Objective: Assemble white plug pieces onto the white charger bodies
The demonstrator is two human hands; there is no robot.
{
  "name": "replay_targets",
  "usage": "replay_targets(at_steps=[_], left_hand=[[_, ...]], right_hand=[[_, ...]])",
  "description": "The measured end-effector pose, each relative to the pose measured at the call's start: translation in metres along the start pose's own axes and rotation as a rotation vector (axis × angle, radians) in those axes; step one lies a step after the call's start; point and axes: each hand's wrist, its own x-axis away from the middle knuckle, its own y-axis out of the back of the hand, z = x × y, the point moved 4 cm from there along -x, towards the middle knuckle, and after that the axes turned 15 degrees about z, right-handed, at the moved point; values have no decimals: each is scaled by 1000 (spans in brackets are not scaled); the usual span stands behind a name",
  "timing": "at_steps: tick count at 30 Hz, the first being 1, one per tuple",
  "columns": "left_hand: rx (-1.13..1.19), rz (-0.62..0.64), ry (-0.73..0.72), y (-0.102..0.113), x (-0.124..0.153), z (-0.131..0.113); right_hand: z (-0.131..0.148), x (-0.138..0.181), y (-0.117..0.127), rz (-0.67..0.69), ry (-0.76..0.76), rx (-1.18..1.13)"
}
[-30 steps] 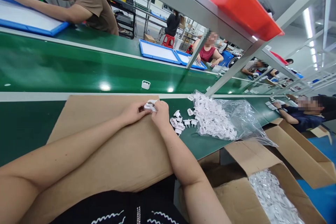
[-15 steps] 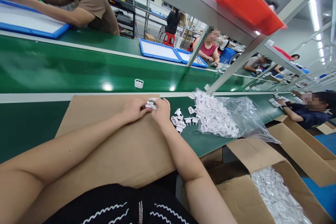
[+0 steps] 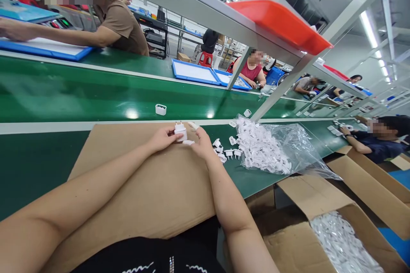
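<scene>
Upright above the cardboard sheet, a white two-pin plug adapter has its pins pointing up. My left hand grips it from the left between thumb and fingers. To its right, my right hand is open, thumb and index finger apart; white covers sit on those two fingertips. I see nothing held between them. Several loose white plug parts lie on the bench just right of my right hand. Beyond them a clear plastic bag spills a heap of similar white parts.
A single white housing rests on the green conveyor belt ahead. Overhead, a red tray sits on a slanted shelf. An open carton with bagged white parts stands at lower right. Co-workers sit across and to the right.
My right hand has opened and drawn off the white piece both hands held. The plug adapter now stands upright in my left hand, pins visible. The housing on the belt has shifted slightly left.
</scene>
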Motion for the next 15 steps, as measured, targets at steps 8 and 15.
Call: replay_targets(at_steps=[8, 15], left_hand=[[-170, 174, -178, -2, 27, -55], [-783, 33, -359, 5, 27, -55]], right_hand=[[53, 10, 10, -112, 283, 6], [61, 17, 9, -123, 280, 13]])
